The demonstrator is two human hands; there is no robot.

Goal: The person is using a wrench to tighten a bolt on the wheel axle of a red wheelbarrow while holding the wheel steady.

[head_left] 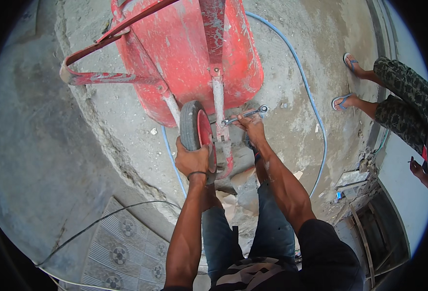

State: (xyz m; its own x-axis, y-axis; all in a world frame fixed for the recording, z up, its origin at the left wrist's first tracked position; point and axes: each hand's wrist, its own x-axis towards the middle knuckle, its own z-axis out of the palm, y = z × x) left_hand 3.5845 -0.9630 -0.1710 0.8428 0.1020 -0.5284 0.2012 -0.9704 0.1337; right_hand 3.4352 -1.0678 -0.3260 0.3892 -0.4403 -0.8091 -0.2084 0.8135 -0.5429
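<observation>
Nearest, the left hand clasps the near edge of the rubber-tyred wheel, thumb toward the red rim, the other fingers mostly hidden by the tyre. The right hand has its fingers curled around the ratchet wrench, whose far end meets the frame tube beside the wheel. The wheel is at its place by the frame, apparently mounted; whether its fastening is tight or loose cannot be told. Beyond lies the upturned red wheelbarrow tray, then a blue hose and a bystander's sandals toward the floor's right edge.
</observation>
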